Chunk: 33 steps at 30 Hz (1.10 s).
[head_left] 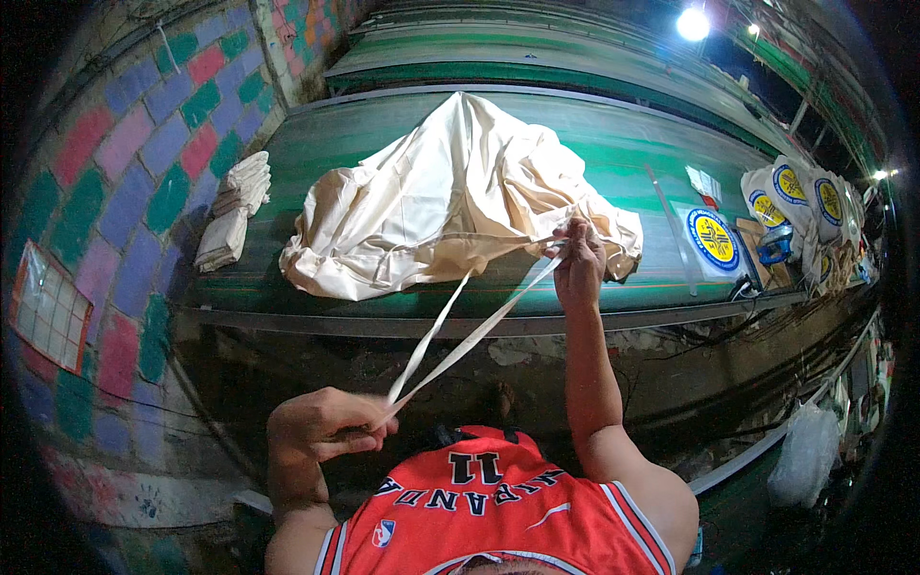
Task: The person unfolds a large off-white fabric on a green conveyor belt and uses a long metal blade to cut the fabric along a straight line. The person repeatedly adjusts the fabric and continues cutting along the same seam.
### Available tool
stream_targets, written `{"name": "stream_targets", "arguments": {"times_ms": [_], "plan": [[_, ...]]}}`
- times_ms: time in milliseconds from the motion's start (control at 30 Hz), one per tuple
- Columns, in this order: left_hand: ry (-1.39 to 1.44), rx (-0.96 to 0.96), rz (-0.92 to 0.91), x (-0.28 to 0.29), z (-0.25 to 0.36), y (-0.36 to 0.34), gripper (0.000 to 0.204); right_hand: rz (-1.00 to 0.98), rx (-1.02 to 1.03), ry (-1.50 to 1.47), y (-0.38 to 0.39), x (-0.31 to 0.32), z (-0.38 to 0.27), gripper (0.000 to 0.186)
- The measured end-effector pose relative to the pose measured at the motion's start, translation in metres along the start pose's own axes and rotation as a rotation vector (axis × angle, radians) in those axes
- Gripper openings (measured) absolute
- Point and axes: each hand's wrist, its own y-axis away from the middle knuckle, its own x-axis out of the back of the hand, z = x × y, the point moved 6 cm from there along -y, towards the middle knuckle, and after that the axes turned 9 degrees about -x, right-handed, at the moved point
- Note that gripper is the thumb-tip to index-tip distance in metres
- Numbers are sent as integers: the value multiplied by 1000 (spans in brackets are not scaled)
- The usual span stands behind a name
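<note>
A large cream fabric piece lies heaped and wrinkled across a green-streaked table. From its front edge, a long cream strap hangs in two lengths toward my lower left. My left hand is closed on the strap's lower end, off the table's front edge and left of my red jersey. My right hand pinches the fabric's front edge where the strap meets it, with my arm stretched forward over the table's edge.
Folded cream cloths lie at the table's left, beside a painted brick wall. At right are printed cloth pieces, a blue iron-like tool and a plastic bag lower down. More long tables stand behind.
</note>
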Motion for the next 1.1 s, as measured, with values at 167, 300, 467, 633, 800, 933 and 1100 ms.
{"name": "stream_targets", "arguments": {"times_ms": [167, 300, 467, 633, 800, 933, 1100], "plan": [[790, -551, 611, 18, 20, 13, 25, -330, -115, 10, 0, -43, 54, 53], [665, -808, 711, 59, -9, 10, 24, -621, -452, 351, 59, -72, 149, 64], [400, -779, 544, 72, -16, 35, 30, -467, -569, 394, 79, -30, 184, 53], [133, -362, 1089, 85, -88, 77, 22, -555, -626, 763, 106, 23, 207, 34], [-569, 795, -138, 52, -207, 66, 37, -703, -788, 1160, 129, 62, 202, 23], [-519, 564, 155, 57, -239, 38, 46, -346, -828, 1109, 113, 97, 172, 27], [-494, 344, 468, 96, -291, -27, 31, 111, -672, 951, 56, 166, 151, 29]]}}
